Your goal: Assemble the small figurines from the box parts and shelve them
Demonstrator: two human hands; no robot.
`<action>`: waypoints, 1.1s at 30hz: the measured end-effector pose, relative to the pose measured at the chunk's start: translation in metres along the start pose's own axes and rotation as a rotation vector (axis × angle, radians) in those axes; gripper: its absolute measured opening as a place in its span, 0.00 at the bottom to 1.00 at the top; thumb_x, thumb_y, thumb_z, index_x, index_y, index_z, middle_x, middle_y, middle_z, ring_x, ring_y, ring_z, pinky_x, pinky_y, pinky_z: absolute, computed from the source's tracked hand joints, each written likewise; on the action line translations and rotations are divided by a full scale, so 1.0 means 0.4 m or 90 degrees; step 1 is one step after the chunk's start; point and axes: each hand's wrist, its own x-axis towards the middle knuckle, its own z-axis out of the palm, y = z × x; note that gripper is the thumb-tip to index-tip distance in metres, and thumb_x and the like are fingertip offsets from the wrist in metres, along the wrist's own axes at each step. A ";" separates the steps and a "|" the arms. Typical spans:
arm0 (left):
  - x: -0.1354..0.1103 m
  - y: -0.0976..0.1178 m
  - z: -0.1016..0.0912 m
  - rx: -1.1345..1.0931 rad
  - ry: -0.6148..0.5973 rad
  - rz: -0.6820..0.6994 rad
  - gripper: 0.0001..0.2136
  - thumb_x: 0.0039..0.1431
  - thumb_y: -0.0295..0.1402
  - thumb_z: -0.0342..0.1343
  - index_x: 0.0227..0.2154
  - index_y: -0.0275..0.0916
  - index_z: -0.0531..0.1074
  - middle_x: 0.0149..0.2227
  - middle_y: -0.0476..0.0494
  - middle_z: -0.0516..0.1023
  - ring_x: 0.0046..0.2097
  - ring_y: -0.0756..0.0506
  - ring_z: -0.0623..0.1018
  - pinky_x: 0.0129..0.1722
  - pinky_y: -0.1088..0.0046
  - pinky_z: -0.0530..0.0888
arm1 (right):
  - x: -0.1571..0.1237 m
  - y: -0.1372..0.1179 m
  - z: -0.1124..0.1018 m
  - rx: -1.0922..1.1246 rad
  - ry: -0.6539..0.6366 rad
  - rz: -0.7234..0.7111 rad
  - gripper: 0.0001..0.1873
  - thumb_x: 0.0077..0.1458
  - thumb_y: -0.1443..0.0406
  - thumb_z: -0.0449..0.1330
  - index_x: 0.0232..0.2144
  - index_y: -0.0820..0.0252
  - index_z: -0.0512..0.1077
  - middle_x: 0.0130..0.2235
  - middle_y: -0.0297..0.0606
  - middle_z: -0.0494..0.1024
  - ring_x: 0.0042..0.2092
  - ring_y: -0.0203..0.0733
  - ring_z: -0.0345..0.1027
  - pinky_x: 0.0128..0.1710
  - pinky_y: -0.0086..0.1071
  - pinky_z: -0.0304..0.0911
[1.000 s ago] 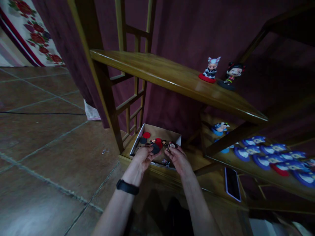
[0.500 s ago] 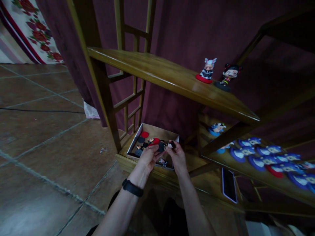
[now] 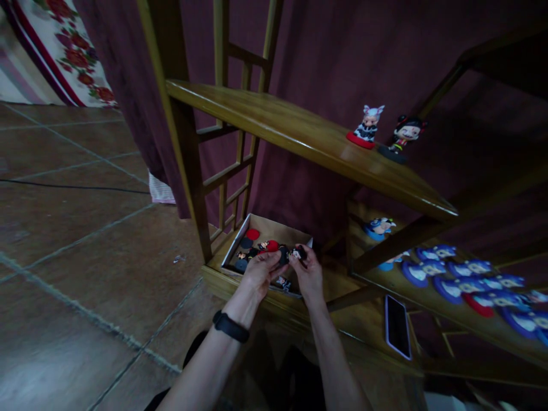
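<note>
Steadying, presumably, my left hand (image 3: 260,274) pinches a round black base (image 3: 283,254). At three o'clock, my right hand (image 3: 310,276) grips a black-haired figurine (image 3: 296,253).

The left hand (image 3: 260,270) is sitting over the front of the box (image 3: 285,229), its thumb and fingers pinching together. The right hand (image 3: 310,270) is sitting over the box's right side, pinching with its thumb and fingertips too. The hands are pointing at each other, close together. The left arm (image 3: 216,357) is slanting in from the box's front left, the right arm (image 3: 331,348) from its front right.
</note>
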 end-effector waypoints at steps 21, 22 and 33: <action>-0.010 -0.002 0.003 -0.014 -0.002 0.010 0.02 0.46 0.19 0.59 0.24 0.28 0.75 0.29 0.37 0.78 0.31 0.47 0.78 0.35 0.69 0.77 | -0.002 -0.009 -0.004 -0.023 -0.011 -0.020 0.20 0.46 0.61 0.61 0.43 0.56 0.66 0.38 0.35 0.75 0.40 0.38 0.69 0.44 0.34 0.64; -0.010 -0.003 0.004 -0.017 0.005 0.016 0.01 0.46 0.19 0.60 0.24 0.28 0.75 0.28 0.37 0.78 0.30 0.47 0.78 0.35 0.69 0.77 | -0.002 -0.009 -0.005 -0.033 -0.012 -0.023 0.20 0.46 0.61 0.61 0.43 0.56 0.67 0.38 0.35 0.75 0.40 0.38 0.69 0.44 0.34 0.64; -0.007 -0.015 0.004 0.057 0.032 0.092 0.03 0.41 0.23 0.64 0.23 0.29 0.76 0.24 0.41 0.77 0.26 0.48 0.76 0.32 0.69 0.76 | -0.003 -0.002 -0.003 -0.095 -0.016 -0.033 0.18 0.45 0.62 0.61 0.42 0.53 0.68 0.36 0.32 0.76 0.37 0.38 0.70 0.41 0.32 0.65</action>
